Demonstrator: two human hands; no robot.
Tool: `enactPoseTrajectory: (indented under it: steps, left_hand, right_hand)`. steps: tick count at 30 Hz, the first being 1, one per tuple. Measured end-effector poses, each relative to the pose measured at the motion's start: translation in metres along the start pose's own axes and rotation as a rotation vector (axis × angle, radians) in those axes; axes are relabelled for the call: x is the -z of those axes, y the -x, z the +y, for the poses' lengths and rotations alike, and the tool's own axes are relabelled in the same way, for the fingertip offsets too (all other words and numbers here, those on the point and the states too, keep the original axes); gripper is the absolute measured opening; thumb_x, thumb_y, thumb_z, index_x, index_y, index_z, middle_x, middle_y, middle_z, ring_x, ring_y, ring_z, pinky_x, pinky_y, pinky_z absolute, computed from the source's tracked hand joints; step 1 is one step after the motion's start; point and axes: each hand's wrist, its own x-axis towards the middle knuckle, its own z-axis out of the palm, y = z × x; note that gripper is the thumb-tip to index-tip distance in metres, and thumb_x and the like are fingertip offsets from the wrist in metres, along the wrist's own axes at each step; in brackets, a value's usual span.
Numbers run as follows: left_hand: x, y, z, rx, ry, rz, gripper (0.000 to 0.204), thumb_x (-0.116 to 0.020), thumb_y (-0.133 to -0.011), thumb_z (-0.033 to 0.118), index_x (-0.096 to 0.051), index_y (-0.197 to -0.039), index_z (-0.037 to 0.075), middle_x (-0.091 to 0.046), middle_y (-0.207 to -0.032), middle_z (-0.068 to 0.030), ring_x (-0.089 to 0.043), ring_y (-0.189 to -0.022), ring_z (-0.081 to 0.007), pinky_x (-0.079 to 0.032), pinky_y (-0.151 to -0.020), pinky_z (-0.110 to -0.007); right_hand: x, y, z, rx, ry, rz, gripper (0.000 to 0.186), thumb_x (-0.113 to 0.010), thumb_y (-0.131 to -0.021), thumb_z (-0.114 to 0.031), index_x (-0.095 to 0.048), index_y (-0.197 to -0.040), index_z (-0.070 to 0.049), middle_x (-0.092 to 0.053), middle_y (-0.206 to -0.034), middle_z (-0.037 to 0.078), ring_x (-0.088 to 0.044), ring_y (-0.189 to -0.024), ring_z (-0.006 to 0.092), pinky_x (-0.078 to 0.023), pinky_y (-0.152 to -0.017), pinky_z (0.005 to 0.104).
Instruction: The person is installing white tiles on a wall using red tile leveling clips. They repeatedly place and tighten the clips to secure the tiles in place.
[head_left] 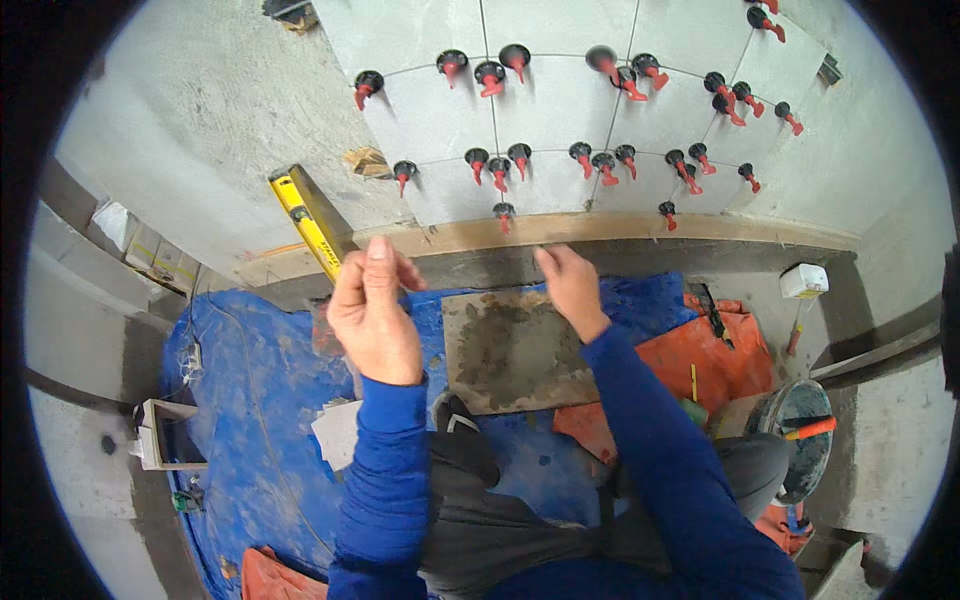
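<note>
My left hand (375,318) is raised over the blue sheet, its fingers curled in and the thumb laid along them. Out in front of my body, my right hand (573,292) has thumb and fingertips drawn together. Whatever either hand may hold is too small or hidden to make out. Beyond both hands, pale grey tiles (560,105) cover part of the wall. Black round levelling clips with red handles (498,172) stick out along their joints. A yellow spirit level (306,222) leans against the wall beside my left hand.
Between my arms lies a board (520,345) with wet grey patches. A blue sheet (262,370) and orange sheet (715,360) cover the floor. At right stand a bucket (800,460) with an orange-handled tool (810,428) and a white tub (803,281). A cable crosses the left side.
</note>
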Motion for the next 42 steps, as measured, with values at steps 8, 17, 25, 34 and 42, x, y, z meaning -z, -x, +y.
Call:
enactPoseTrajectory:
  steps: [8,17,25,34,42]
  left_hand:
    - [0.004,-0.003,0.006,0.138,0.120,0.000,0.034,-0.062,-0.105,0.031,-0.062,-0.082,0.005,-0.062,-0.075,-0.0041,-0.057,-0.067,-0.0133,-0.048,-0.064,-0.028]
    - [0.026,-0.003,0.019,0.079,0.205,-0.019,0.032,-0.060,-0.106,0.028,-0.061,-0.084,0.004,-0.061,-0.077,-0.0054,-0.057,-0.069,-0.0131,-0.049,-0.064,-0.029]
    - [0.029,-0.003,0.015,0.122,0.175,-0.020,0.033,-0.061,-0.106,0.025,-0.060,-0.080,0.005,-0.061,-0.075,-0.0035,-0.056,-0.067,-0.0113,-0.049,-0.063,-0.028]
    - [0.022,0.000,0.009,0.105,0.125,-0.068,0.035,-0.061,-0.106,0.027,-0.060,-0.080,0.005,-0.060,-0.073,-0.0029,-0.056,-0.067,-0.0107,-0.048,-0.063,-0.027]
    - [0.016,-0.005,-0.001,0.132,0.110,-0.047,0.036,-0.061,-0.106,0.029,-0.061,-0.079,0.005,-0.061,-0.073,-0.0035,-0.056,-0.067,-0.0122,-0.048,-0.062,-0.028]
  right_hand:
    - [-0.042,-0.047,-0.076,0.089,0.304,0.063,0.045,-0.059,-0.101,-0.044,-0.067,-0.094,0.000,-0.071,-0.083,0.027,-0.070,-0.080,0.0473,-0.055,-0.072,0.0565]
    - [-0.061,-0.034,-0.060,0.146,0.448,0.124,0.038,-0.052,-0.105,-0.036,-0.066,-0.095,-0.002,-0.072,-0.079,0.020,-0.071,-0.071,0.0423,-0.057,-0.067,0.0540]
    - [-0.087,-0.039,-0.047,0.060,0.187,0.232,0.037,-0.050,-0.106,-0.034,-0.068,-0.092,-0.004,-0.071,-0.074,0.020,-0.069,-0.064,0.0388,-0.055,-0.059,0.0521]
    - [-0.081,-0.042,-0.060,-0.543,-1.105,-0.045,0.038,-0.051,-0.109,-0.037,-0.065,-0.099,-0.003,-0.063,-0.074,0.006,-0.056,-0.059,0.0142,-0.044,-0.051,0.0296]
    - [-0.083,-0.043,-0.048,-0.685,-1.898,-0.189,0.031,-0.053,-0.107,-0.031,-0.065,-0.102,-0.003,-0.058,-0.080,0.003,-0.048,-0.062,0.0125,-0.040,-0.056,0.0279]
